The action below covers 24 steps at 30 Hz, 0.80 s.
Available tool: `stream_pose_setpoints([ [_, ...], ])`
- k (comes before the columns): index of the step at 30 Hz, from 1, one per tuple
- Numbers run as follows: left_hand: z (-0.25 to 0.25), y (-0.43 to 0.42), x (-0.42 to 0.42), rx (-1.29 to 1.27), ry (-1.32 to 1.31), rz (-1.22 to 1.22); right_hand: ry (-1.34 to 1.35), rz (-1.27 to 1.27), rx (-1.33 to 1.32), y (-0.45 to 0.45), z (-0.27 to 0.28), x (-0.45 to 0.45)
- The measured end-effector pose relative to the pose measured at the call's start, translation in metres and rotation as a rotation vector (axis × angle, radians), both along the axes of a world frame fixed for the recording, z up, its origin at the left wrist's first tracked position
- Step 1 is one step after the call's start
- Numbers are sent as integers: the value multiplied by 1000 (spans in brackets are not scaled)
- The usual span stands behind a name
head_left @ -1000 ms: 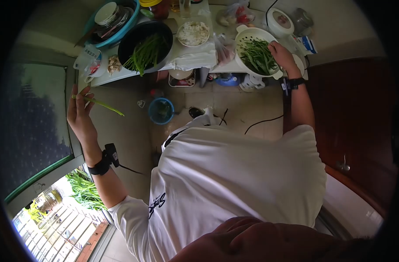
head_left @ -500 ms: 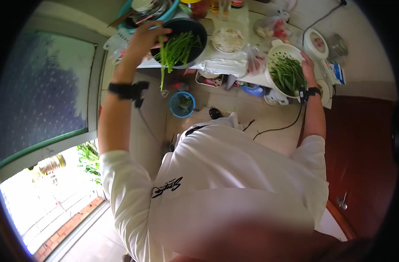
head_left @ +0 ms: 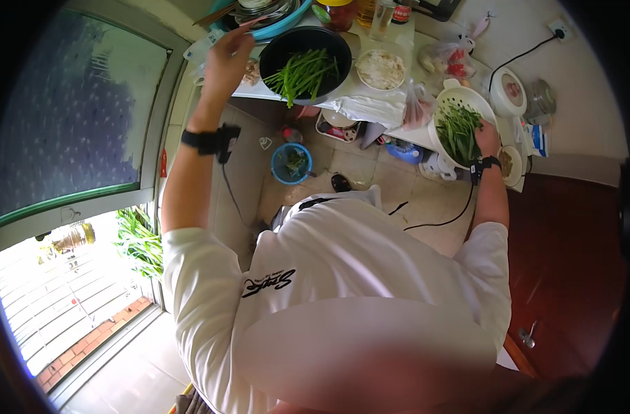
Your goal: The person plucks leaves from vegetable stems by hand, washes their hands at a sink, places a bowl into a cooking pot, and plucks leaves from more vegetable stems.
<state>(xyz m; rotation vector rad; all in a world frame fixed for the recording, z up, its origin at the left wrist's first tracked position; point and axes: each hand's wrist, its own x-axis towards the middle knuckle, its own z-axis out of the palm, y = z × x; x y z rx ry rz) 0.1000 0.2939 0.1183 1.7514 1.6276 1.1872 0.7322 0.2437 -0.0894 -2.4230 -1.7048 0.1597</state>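
Observation:
My left hand (head_left: pixel 226 61) is raised at the left side of a black bowl (head_left: pixel 339 48), fingers apart with nothing visible in them. Cut green stalks (head_left: pixel 304 74) lie in that bowl, some hanging over its near edge. On the right, a white colander (head_left: pixel 447 94) holds long leafy greens (head_left: pixel 458 134). My right hand (head_left: pixel 488 140) reaches over the colander's right rim, its fingers curled into the leaves and partly hidden by them. Both wrists wear black straps.
A blue basin (head_left: pixel 282 26) of dishes stands behind my left hand. Between bowl and colander are a bowl of pale shredded food (head_left: pixel 380 69) and plastic bags (head_left: pixel 417 103). A blue bin (head_left: pixel 291 164) sits on the floor, and a cable (head_left: pixel 442 222) trails near the colander.
The stalks that hung from my left hand now lie in the black bowl, and that hand is free of them. My right hand has moved from the colander's rim into the leaves.

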Motion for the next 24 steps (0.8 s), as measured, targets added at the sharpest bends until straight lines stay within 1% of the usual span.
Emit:
stream_pose_setpoints([
  [2, 8, -29, -17, 52, 4, 7, -5, 28, 22, 4, -9, 15],
  [4, 13, -63, -36, 104, 18, 42, -78, 1, 236, 10, -10, 18],
  [6, 15, -101, -59, 54, 13, 173, -37, -65, 376, 11, 1, 10],
  [7, 7, -121, -77, 39, -89, 217, -14, -27, 541, 8, -2, 7],
  [8, 0, -145, -97, 35, -66, 298, 22, 101, 591, 12, -7, 15],
  [9, -4, -170, -118, 33, -93, 398, 19, 47, 576, 4, 10, -11],
  [10, -9, -196, -143, 39, -118, 500, 55, 112, 694, 2, 1, -13],
  [11, -21, -224, -176, 85, -207, 559, 64, 86, 717, -10, 17, -46],
  [12, -17, -256, -201, 58, -122, 718, 327, 77, 776, -21, 21, -73],
  [14, -23, -325, -270, 148, -57, 890, 564, 160, 863, -44, 31, -141],
  [15, -15, -356, -293, 150, -68, 985, 563, 217, 814, -55, 29, -167],
  [16, -18, -391, -328, 62, 28, 1081, 550, 269, 773, -69, 25, -192],
  [17, -13, -423, -348, -36, 145, 1150, 591, 316, 705, -86, 26, -226],
  [18, -11, -447, -363, -136, 261, 1209, 649, 371, 645, -95, 11, -252],
  [19, -14, -465, -375, -267, 362, 1219, 695, 458, 524, -106, 0, -275],
  [20, -17, -479, -385, -397, 461, 1223, 674, 447, 372, -114, -19, -291],
  [21, -14, -480, -379, -540, 536, 1186, 717, 513, 314, -122, -26, -317],
  [23, -46, -486, -395, -402, 702, 921, 684, 625, 247, -134, -32, -362],
  [24, -53, -480, -394, -403, 780, 794, 704, 673, 212, -139, -39, -379],
])
